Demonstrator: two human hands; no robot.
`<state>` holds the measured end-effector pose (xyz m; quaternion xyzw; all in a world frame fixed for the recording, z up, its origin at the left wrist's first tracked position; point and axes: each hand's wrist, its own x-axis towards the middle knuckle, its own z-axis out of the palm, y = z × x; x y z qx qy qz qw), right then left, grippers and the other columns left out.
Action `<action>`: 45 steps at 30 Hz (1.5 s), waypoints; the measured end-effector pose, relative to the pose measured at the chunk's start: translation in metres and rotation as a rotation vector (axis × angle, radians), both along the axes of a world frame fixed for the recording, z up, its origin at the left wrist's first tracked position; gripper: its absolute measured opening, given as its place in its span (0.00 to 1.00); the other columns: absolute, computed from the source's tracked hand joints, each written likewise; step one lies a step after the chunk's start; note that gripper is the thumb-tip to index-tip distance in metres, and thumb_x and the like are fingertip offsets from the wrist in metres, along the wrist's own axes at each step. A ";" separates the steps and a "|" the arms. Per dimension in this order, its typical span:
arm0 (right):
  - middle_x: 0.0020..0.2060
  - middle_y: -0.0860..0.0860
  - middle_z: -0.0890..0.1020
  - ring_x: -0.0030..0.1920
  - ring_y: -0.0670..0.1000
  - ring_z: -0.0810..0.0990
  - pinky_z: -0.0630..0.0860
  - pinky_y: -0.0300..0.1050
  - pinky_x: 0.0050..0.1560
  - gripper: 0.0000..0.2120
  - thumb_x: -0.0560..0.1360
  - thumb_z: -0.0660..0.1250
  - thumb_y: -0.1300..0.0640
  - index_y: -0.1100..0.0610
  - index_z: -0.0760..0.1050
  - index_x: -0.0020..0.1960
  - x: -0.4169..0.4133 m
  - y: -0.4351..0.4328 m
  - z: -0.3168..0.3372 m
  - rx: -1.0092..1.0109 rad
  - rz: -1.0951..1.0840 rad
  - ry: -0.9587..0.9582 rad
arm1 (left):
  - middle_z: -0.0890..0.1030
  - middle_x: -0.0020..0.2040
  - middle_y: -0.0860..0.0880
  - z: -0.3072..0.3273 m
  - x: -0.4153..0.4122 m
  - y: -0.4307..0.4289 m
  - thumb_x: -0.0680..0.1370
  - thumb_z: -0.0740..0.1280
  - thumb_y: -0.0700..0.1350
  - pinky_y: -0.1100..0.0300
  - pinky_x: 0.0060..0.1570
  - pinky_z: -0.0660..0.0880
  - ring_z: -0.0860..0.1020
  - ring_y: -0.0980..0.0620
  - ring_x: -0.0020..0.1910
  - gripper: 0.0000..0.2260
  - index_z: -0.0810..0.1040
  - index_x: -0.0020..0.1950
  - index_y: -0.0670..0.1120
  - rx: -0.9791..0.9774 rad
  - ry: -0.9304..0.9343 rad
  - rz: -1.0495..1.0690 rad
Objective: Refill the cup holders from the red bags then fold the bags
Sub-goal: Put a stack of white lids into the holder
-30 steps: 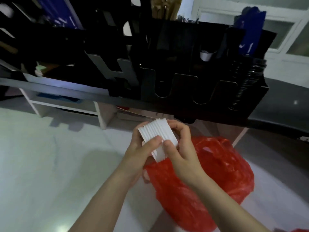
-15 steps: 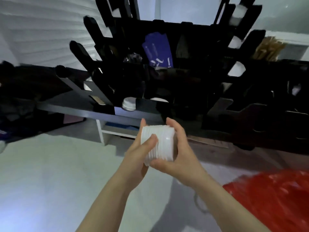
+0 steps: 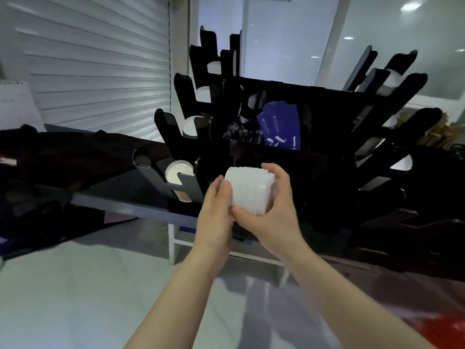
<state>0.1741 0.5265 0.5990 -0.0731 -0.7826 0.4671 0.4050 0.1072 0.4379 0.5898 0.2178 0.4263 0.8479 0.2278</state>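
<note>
My forearms rise from the bottom edge, and low at the right a red blur (image 3: 448, 331) is cut off by the corner, too smeared for me to tell whether it is a bag. My left hand (image 3: 216, 217) and right hand (image 3: 271, 217) both grip the white stack (image 3: 249, 190), which lies on its side between them in the air. My left palm is pressed to its left end and most of those fingers are hidden behind it. My right thumb lies along the near side and the right fingers curl over the top. The stack is ribbed, and I cannot tell whether it is lids or cups. Just beyond it stands the black cup holder rack (image 3: 327, 152) on a dark table (image 3: 125, 205), its lower part lost in shadow. A white round end (image 3: 178, 172) shows in its nearest left slot, others higher up. Blue packets (image 3: 279, 127) sit in the rack's middle. A ribbed shutter (image 3: 100, 71) closes the far left.
</note>
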 end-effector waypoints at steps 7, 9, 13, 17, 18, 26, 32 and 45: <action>0.61 0.46 0.62 0.56 0.41 0.63 0.61 0.29 0.52 0.42 0.59 0.77 0.47 0.44 0.59 0.67 -0.054 0.039 0.043 0.382 -0.217 -0.158 | 0.81 0.55 0.51 -0.031 -0.015 0.001 0.79 0.60 0.39 0.60 0.53 0.75 0.79 0.55 0.56 0.10 0.77 0.55 0.51 -0.072 -0.117 0.151; 0.61 0.48 0.62 0.59 0.46 0.63 0.64 0.35 0.57 0.43 0.60 0.77 0.46 0.45 0.58 0.69 -0.065 0.045 0.051 0.500 -0.235 -0.243 | 0.80 0.55 0.52 -0.038 -0.022 0.000 0.79 0.61 0.37 0.63 0.51 0.74 0.78 0.56 0.56 0.11 0.76 0.54 0.52 -0.166 -0.022 0.192; 0.62 0.54 0.62 0.60 0.58 0.68 0.71 0.51 0.59 0.44 0.60 0.77 0.47 0.46 0.58 0.69 -0.080 0.042 0.055 0.649 -0.294 -0.396 | 0.72 0.67 0.56 -0.049 -0.032 -0.002 0.76 0.62 0.37 0.72 0.58 0.64 0.69 0.57 0.65 0.20 0.71 0.67 0.52 -0.608 0.718 0.417; 0.62 0.57 0.63 0.57 0.61 0.68 0.72 0.52 0.54 0.44 0.60 0.77 0.46 0.48 0.58 0.70 -0.086 0.036 0.050 0.784 -0.353 -0.517 | 0.52 0.78 0.43 -0.068 -0.033 -0.001 0.75 0.63 0.42 0.50 0.73 0.54 0.54 0.45 0.76 0.33 0.53 0.77 0.42 -1.007 1.239 0.489; 0.62 0.57 0.62 0.57 0.61 0.68 0.73 0.55 0.55 0.44 0.61 0.76 0.46 0.48 0.57 0.70 -0.087 0.037 0.049 0.817 -0.356 -0.560 | 0.44 0.78 0.44 -0.072 -0.033 0.000 0.76 0.60 0.44 0.49 0.74 0.51 0.48 0.47 0.77 0.35 0.45 0.78 0.43 -1.099 1.259 0.456; 0.59 0.57 0.62 0.55 0.63 0.70 0.72 0.60 0.56 0.42 0.61 0.73 0.38 0.50 0.58 0.68 -0.101 0.038 0.033 1.000 -0.332 -0.766 | 0.21 0.67 0.50 -0.086 -0.038 0.006 0.77 0.58 0.42 0.62 0.72 0.34 0.31 0.49 0.74 0.39 0.32 0.75 0.41 -1.071 1.204 0.337; 0.65 0.57 0.65 0.62 0.63 0.70 0.46 0.77 0.65 0.46 0.66 0.63 0.29 0.56 0.54 0.72 -0.111 0.050 0.018 1.117 -0.247 -0.951 | 0.18 0.66 0.57 -0.089 -0.041 0.002 0.76 0.61 0.40 0.64 0.73 0.45 0.29 0.54 0.72 0.42 0.27 0.71 0.48 -0.997 1.182 0.309; 0.57 0.52 0.76 0.60 0.57 0.74 0.56 0.63 0.69 0.30 0.69 0.70 0.42 0.56 0.69 0.65 -0.101 0.046 0.016 1.203 -0.290 -0.769 | 0.22 0.68 0.61 -0.085 -0.043 -0.006 0.76 0.63 0.40 0.57 0.64 0.69 0.34 0.59 0.72 0.42 0.31 0.74 0.49 -0.929 1.187 0.281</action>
